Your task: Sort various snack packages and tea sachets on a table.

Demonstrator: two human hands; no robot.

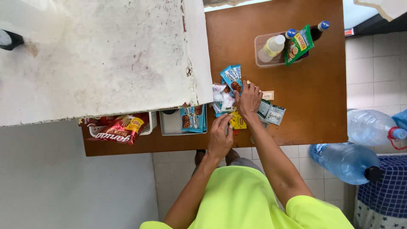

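Head view, looking straight down. A brown counter (313,97) carries a loose pile of small snack packets (229,99) near its front edge.

Right hand (248,99): laid palm down on the pile, fingers spread and pointing toward the far edge of the counter. The fingertips touch a blue cookie packet (232,78). This packet's long axis runs roughly from the person toward the far edge, tilted slightly left. Whether the hand grips anything beneath the palm cannot be told.

Left hand (220,135): at the front edge of the counter, fingers curled around a small item at the fingertips, just beside a yellow packet (238,122). The item itself is too covered to identify.

Two grey-green sachets (271,112) lie just right of the right wrist. A white basket (174,123) left of the hands holds more blue packets standing on edge. A red bag (121,130) rests in a second basket further left.

A large white surface (101,55) overhangs and hides the left part of the counter. A clear tub (265,53) with bottles stands at the far side.
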